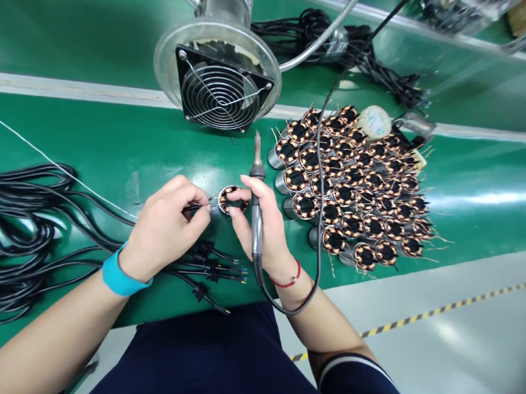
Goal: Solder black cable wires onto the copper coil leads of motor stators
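— Green workbench belting is seen from above; what has been placed toward its far edge?
— A fume extractor fan is stood there, its grille tilted toward the hands, and rows of wound motor stators are packed toward the right end.
— Where is the stator being handled?
— A single copper-wound stator is held over the belt's middle, just left of those rows, its long axis tipped up and its wound face turned toward the camera.
— And the fingers?
— A thin black wire is pinched by the left hand, its end reaching the stator. A soldering iron is clenched in the right hand, tip pointed away from the body, while the stator's rim is pressed by its fingers.
— What is laid at the left?
— Coiled black cables are laid near the belt's left end, and plugged leads are fanned out just below the left hand.
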Demonstrator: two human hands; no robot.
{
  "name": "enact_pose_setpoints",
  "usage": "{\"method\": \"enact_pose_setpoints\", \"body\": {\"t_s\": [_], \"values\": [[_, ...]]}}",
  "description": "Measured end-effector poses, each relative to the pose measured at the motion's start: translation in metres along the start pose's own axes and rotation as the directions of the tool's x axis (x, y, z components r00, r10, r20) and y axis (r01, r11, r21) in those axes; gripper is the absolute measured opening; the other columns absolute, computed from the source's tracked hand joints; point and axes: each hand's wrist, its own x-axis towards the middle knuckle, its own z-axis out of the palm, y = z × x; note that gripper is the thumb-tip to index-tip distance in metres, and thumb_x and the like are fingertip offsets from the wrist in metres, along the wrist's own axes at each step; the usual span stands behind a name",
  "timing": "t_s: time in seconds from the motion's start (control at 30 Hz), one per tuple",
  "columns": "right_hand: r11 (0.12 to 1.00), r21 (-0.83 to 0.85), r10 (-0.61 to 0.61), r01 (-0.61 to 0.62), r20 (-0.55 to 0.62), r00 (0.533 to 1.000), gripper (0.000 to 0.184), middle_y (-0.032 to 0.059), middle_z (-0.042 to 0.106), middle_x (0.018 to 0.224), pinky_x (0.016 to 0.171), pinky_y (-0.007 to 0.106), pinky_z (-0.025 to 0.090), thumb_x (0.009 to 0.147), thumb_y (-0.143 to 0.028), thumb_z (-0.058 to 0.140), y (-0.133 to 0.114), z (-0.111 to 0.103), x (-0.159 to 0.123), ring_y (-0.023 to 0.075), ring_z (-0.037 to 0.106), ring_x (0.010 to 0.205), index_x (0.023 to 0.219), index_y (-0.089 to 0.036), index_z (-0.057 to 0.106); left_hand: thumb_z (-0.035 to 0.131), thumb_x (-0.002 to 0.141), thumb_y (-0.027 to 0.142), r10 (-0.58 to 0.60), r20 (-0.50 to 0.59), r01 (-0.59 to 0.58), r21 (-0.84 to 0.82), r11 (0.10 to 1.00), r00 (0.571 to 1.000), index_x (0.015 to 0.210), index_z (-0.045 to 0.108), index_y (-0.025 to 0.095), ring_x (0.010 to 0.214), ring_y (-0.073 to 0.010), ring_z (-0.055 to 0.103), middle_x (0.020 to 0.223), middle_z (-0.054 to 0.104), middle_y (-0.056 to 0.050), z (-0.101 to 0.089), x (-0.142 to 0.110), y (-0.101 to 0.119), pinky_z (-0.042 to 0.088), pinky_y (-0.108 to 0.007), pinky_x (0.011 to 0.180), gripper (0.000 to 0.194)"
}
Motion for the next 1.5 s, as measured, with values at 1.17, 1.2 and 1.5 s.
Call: {"method": "enact_pose_setpoints", "body": {"t_s": [1.17, 1.2, 1.5], "values": [[0.970, -0.176, -0.125, 0.168, 0.232, 0.965, 0.053, 0.0057, 0.066, 0.114, 0.095, 0.044, 0.042, 0.083, -0.022, 0.055, 0.008, 0.003, 0.002, 0.0238, 0.054, 0.106, 0.134, -0.023, 0.039, 0.070, 0.072, 0.028, -0.352, 0.382, 0.517, -0.560, 0.647, 0.855, 0.063, 0.066, 0.020, 0.053, -0.0070, 0.045, 0.061, 0.059, 0.003, -0.009, 0.016, -0.024, 0.038, -0.020, 0.052, 0.014], [0.970, -0.170, -0.131, 0.172, 0.229, 0.965, 0.053, 0.0059, 0.066, 0.114, 0.095, 0.044, 0.042, 0.084, -0.022, 0.055, 0.008, 0.002, 0.002, 0.0238, 0.054, 0.106, 0.134, -0.023, 0.039, 0.071, 0.071, 0.028, -0.355, 0.393, 0.527, -0.559, 0.640, 0.848, 0.064, 0.068, 0.020, 0.056, -0.0079, 0.050, 0.064, 0.063, 0.002, -0.008, 0.017, -0.022, 0.042, -0.021, 0.056, 0.011], [0.972, -0.160, -0.138, 0.170, 0.193, 0.972, 0.053, 0.0070, 0.063, 0.117, 0.095, 0.045, 0.043, 0.086, -0.025, 0.054, 0.007, 0.003, 0.001, 0.0248, 0.053, 0.109, 0.136, -0.024, 0.037, 0.063, 0.081, 0.039, -0.302, 0.477, 0.545, -0.530, 0.650, 0.825, 0.073, 0.068, 0.017, 0.050, -0.0083, 0.044, 0.060, 0.057, 0.001, -0.003, 0.016, -0.023, 0.033, -0.019, 0.043, 0.023]]}}
